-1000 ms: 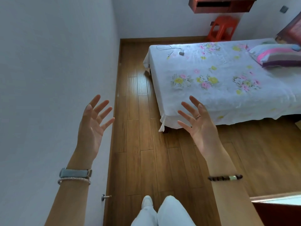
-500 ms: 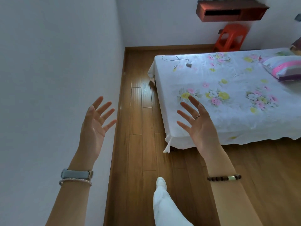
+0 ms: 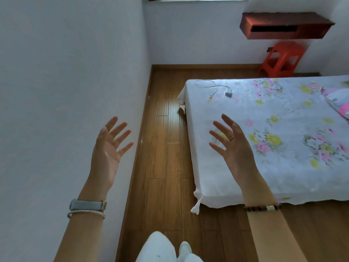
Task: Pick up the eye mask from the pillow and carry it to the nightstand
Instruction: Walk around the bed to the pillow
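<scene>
My left hand (image 3: 108,148) is raised in front of the white wall, palm up, fingers spread, holding nothing. My right hand (image 3: 233,143) is raised over the near corner of the bed (image 3: 226,182), fingers apart and empty, a ring on one finger. Only a corner of the pink-striped pillow (image 3: 340,100) shows at the right edge of the bed. The eye mask and the nightstand are out of sight.
The bed has a white floral sheet; a white cable (image 3: 209,86) and a small charger (image 3: 228,92) lie at its far corner. A red plastic stool (image 3: 281,61) stands by the far wall under a wall-mounted wooden shelf (image 3: 283,26). Wooden floor (image 3: 166,157) runs between wall and bed.
The view has swung left and moved closer to the bed, so the pillow has slid almost out of frame at the right. Both hands stay raised and spread.
</scene>
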Available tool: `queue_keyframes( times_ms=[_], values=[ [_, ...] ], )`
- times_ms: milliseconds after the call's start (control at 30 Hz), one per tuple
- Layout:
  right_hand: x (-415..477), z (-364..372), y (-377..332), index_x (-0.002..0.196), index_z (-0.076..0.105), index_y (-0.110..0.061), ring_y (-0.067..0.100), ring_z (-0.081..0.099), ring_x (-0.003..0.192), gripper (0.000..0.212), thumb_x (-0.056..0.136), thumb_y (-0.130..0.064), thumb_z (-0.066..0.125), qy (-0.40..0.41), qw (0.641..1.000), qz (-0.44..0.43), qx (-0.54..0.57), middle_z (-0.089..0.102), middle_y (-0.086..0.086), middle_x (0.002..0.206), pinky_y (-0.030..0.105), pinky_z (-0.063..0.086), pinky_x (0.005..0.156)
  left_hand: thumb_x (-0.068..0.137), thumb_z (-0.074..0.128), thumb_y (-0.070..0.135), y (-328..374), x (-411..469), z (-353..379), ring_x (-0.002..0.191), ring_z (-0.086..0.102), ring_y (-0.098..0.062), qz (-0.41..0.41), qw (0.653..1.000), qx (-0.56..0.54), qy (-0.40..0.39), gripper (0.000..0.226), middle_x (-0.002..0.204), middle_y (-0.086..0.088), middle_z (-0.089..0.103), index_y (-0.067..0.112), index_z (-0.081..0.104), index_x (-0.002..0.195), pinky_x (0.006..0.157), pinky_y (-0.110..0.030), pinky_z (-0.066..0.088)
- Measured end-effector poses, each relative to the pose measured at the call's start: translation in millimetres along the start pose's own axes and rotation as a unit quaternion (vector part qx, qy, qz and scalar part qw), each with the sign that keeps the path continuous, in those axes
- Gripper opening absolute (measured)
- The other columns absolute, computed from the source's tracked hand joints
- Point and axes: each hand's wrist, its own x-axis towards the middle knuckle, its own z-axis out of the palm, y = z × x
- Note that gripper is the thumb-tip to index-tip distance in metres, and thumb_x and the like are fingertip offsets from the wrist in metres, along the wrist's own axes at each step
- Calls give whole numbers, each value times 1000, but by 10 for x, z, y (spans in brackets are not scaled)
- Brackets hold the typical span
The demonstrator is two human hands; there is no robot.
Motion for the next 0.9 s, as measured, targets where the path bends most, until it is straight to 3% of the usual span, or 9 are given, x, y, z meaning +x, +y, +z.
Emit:
queue_keyframes(
  times_ms=[367, 600, 900],
  values=[
    [1502, 374, 94, 138, 48, -30, 23, 60, 126, 40, 106, -37, 24, 2, 1000, 9, -6, 56, 2, 145, 51, 45, 107, 95, 29, 48, -206, 1532, -6, 129, 55, -25, -6, 1000, -2, 7, 58, 145, -6, 52, 22, 40, 146, 106, -53, 43],
    [2680, 867, 77, 132, 52, -35, 25, 59, 128, 37, 105, -39, 26, 17, 1000, 6, 6, 56, 0, 144, 53, 44, 109, 96, 29, 48, -159, 2882, -146, 129, 56, -24, -11, 1000, -14, -4, 57, 145, -5, 52, 22, 41, 146, 103, -51, 45],
    [3850, 1352, 36, 142, 44, -28, 27, 56, 131, 43, 105, -38, 25, 42, 999, 4, 28, 53, 2, 148, 51, 43, 110, 97, 27, 47, -131, 4240, -261, 129, 56, -25, -29, 999, -5, -44, 54, 146, -4, 53, 25, 43, 144, 105, -52, 44]
  ],
)
